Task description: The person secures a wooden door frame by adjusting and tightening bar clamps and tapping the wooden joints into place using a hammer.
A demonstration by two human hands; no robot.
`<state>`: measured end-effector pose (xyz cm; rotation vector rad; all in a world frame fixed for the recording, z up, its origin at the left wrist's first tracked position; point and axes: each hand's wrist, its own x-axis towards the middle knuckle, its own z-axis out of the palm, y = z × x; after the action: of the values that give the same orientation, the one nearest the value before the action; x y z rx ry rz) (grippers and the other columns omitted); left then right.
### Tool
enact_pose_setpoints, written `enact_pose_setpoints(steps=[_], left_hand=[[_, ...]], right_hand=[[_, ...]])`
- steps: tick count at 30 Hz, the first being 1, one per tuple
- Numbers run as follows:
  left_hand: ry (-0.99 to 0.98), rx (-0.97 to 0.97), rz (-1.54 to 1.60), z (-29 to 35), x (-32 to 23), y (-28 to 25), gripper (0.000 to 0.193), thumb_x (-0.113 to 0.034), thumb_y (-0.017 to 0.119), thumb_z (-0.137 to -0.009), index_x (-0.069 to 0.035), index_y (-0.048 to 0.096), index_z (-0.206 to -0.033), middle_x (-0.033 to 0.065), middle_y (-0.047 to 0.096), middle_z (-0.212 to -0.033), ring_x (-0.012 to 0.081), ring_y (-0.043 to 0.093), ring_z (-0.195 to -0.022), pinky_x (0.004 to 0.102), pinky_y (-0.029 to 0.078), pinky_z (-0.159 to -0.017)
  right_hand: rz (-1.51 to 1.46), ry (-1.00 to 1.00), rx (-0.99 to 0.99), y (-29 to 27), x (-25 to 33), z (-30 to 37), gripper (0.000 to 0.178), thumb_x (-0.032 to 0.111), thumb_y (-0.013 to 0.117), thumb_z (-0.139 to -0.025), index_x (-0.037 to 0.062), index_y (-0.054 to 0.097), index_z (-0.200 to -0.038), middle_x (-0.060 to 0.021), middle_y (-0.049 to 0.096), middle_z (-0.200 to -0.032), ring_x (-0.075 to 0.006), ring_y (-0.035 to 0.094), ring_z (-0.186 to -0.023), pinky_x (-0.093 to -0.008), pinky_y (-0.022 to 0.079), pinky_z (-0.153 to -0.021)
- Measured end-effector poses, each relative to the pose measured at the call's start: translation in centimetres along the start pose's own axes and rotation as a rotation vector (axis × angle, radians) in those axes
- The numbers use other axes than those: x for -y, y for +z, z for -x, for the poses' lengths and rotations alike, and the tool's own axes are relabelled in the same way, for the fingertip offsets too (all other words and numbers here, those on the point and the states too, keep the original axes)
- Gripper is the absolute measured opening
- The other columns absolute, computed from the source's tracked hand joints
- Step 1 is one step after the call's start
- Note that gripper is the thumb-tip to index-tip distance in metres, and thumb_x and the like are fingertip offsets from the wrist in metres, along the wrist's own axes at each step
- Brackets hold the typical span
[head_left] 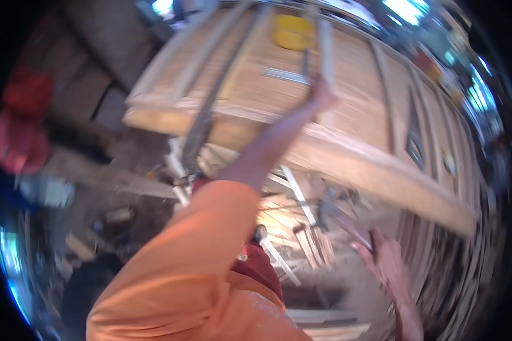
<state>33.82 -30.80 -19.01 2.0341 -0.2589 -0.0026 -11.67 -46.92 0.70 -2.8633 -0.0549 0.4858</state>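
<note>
My left arm, in an orange sleeve, reaches over a large wooden panel (352, 85) crossed by several slats. My left hand (322, 96) is at a pale wooden slat (326, 51); motion blur hides how its fingers lie. Low on the right, my right hand (385, 260) is closed around the brown handle of a hammer (352, 228). The blurred grey head points away to the left, below the panel's near edge. Close to my left hand lies a shiny metal strip (286, 75), and beyond it stands a yellow round container (293, 32).
Wood offcuts (313, 244) litter the ground under the panel's thick near edge (375, 162). A dark bar (202, 122) crosses that edge on the left. Red items (20, 139) lie at far left. Stacked boards (455, 273) fill the right side.
</note>
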Motion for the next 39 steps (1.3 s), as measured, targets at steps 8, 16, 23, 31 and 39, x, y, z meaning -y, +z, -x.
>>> enact_pose_setpoints(steps=[8, 16, 23, 31, 39], left_hand=[[0.131, -0.100, -0.172, 1.2, -1.2, -0.8, 0.113, -0.029, 0.087, -0.073, 0.015, 0.022, -0.154, 0.0359, 0.037, -0.158, 0.0497, 0.031, -0.151, 0.0495, 0.022, -0.129], [0.134, -0.060, -0.195, 1.3, -0.8, -0.7, 0.115, -0.027, 0.084, -0.074, 0.016, 0.016, -0.157, 0.0368, 0.035, -0.159, 0.0498, 0.028, -0.153, 0.0505, 0.015, -0.131], [0.164, -0.031, -0.209, 1.1, -0.9, -1.6, 0.102, -0.025, 0.081, -0.076, 0.013, 0.026, -0.153, 0.0370, 0.040, -0.155, 0.0514, 0.033, -0.150, 0.0531, 0.014, -0.130], [0.217, 0.012, -0.196, 0.7, -0.8, -2.2, 0.094, -0.026, 0.078, -0.075, 0.011, 0.032, -0.148, 0.0364, 0.046, -0.150, 0.0530, 0.038, -0.146, 0.0526, 0.014, -0.130], [0.213, -0.020, -0.259, 1.0, -1.9, -2.4, 0.095, -0.024, 0.075, -0.071, 0.012, 0.032, -0.147, 0.0376, 0.050, -0.144, 0.0537, 0.042, -0.142, 0.0532, 0.016, -0.129]], right_hand=[[0.031, -0.165, -0.128, 2.2, -4.9, 0.8, 0.060, 0.061, 0.066, -0.096, 0.0014, 0.059, -0.099, -0.0217, 0.068, -0.086, -0.0448, 0.070, -0.076, -0.0530, 0.056, -0.065], [-0.355, 0.159, -0.190, 5.3, -5.7, 3.6, 0.055, 0.051, 0.070, -0.099, -0.0003, 0.061, -0.118, -0.0255, 0.071, -0.091, -0.0459, 0.072, -0.083, -0.0517, 0.056, -0.071], [-0.670, 0.452, -0.409, 9.2, -7.8, 10.5, 0.044, 0.043, 0.064, -0.105, -0.0006, 0.060, -0.101, -0.0140, 0.059, -0.068, -0.0254, 0.058, -0.059, -0.0394, 0.047, -0.057], [-1.056, 0.542, -0.541, 12.6, -6.1, 12.2, 0.053, 0.050, 0.048, -0.112, 0.0006, 0.063, -0.099, -0.0023, 0.053, -0.060, -0.0112, 0.051, -0.052, -0.0318, 0.042, -0.050], [-0.774, 0.482, -0.708, 10.5, -6.6, 17.0, 0.038, 0.037, 0.072, -0.100, 0.0003, 0.062, -0.102, -0.0007, 0.051, -0.063, -0.0107, 0.045, -0.059, -0.0307, 0.039, -0.054]])
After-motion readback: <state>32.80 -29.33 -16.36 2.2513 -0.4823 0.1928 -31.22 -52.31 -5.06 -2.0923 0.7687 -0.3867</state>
